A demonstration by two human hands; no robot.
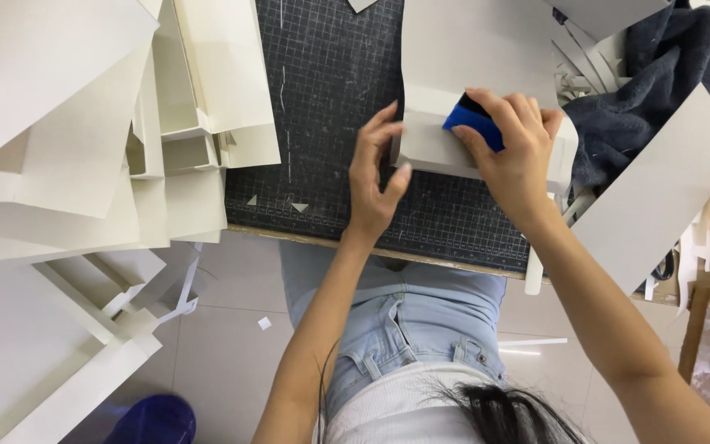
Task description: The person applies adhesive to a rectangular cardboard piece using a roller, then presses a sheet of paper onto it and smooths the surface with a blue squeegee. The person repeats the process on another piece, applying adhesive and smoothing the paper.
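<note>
Fingers of the right hand (513, 156) clench round a blue scraper block (472, 123), pressing it onto a folded white card piece (431, 146) lying on the dark gridded cutting mat (330, 82). Left hand (375, 177) grips nothing, fingers loosely spread, tips touching the card's left edge. Stacks of white card boxes (182, 123) sit left of the mat, a dark cloth (659, 82) lies to the right

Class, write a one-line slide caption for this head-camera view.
Right hand presses a blue scraper onto a folded white card piece while the left hand steadies it on the dark cutting mat.
</note>
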